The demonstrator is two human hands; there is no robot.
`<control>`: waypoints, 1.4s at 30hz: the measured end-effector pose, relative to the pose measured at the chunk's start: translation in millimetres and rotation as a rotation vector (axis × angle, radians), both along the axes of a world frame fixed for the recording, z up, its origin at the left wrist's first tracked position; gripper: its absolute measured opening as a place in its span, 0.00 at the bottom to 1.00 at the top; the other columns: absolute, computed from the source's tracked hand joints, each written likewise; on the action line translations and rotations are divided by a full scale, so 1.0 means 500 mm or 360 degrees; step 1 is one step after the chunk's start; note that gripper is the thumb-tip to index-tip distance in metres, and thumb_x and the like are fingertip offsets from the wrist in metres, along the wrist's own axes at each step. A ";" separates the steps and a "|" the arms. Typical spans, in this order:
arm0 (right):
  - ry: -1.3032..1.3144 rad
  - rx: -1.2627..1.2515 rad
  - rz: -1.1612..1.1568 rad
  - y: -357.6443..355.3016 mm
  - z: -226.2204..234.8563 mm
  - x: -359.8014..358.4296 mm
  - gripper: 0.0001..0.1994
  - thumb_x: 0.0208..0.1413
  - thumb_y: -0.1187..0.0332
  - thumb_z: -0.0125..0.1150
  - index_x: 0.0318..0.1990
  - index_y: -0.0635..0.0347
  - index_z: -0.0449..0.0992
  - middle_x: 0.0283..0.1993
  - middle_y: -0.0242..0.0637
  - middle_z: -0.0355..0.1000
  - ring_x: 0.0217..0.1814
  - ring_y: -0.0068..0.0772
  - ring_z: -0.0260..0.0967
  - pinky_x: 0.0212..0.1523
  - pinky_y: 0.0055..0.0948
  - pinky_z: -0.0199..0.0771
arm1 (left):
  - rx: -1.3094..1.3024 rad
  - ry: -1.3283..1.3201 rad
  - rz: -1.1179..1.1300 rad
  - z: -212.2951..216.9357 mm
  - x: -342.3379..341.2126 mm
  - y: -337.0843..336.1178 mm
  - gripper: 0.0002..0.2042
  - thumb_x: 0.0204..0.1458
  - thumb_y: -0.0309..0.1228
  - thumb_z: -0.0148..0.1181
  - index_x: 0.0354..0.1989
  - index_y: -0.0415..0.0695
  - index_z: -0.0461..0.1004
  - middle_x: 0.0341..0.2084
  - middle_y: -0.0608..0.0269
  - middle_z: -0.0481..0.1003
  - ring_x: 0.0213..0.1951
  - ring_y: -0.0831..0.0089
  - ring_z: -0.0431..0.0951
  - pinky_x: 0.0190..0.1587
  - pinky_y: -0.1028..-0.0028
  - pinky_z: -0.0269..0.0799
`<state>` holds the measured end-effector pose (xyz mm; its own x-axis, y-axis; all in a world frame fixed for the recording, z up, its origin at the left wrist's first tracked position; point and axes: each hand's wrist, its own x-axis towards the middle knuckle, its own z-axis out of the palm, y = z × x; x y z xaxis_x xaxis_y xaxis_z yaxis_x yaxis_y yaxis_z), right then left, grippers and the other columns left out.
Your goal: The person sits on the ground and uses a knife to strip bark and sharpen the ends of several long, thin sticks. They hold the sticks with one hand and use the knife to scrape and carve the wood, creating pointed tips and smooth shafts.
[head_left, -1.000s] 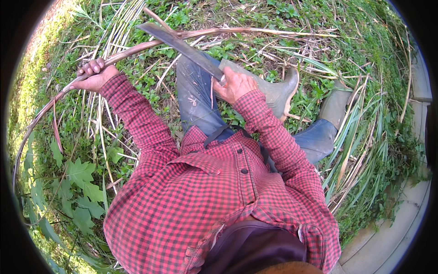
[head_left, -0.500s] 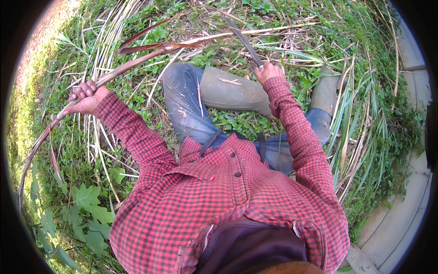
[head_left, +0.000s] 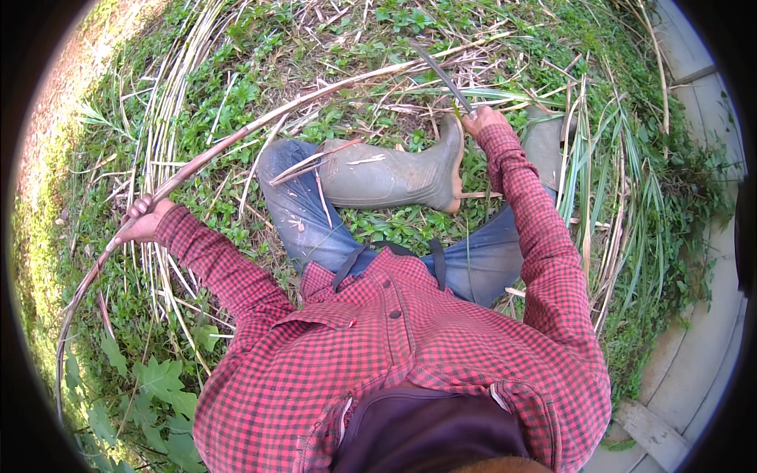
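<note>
A long, brownish, bent stalk [head_left: 268,117] runs from the lower left, through my left hand [head_left: 145,219], up toward the upper right. My left fingers are wrapped round it. In my right hand [head_left: 485,121] is a long-bladed knife [head_left: 445,76], its handle mostly hidden by the fingers. The blade points up and to the left, and its tip is close to the stalk's far part; I cannot tell whether they touch. Below the stalk lies my bent leg in a rubber boot [head_left: 382,175], with dry strips [head_left: 311,163] across it.
A bundle of long pale stalks [head_left: 162,126] lies on the left. Green grass blades [head_left: 623,189] are heaped on the right, beside a curved grey edge of slabs or boards [head_left: 698,292]. Broad-leaved plants [head_left: 162,378] grow at the lower left.
The reddish leafy strips no longer show on the stalk; dry strips now lie on my leg. The knife hand has shifted slightly right. My left hand appears lower, still gripping the stalk.
</note>
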<state>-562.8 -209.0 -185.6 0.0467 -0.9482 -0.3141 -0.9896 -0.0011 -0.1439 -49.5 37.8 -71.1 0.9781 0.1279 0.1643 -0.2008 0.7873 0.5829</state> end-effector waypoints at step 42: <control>-0.0124 -0.0487 0.0621 0.027 0.416 0.156 0.20 0.48 0.53 0.49 0.36 0.63 0.74 0.24 0.46 0.71 0.26 0.43 0.71 0.35 0.37 0.72 | -0.1248 -0.0951 -0.1055 0.215 -0.132 -0.024 0.30 0.44 0.68 0.35 0.12 0.53 0.55 0.06 0.79 0.50 0.10 0.85 0.44 0.14 0.81 0.39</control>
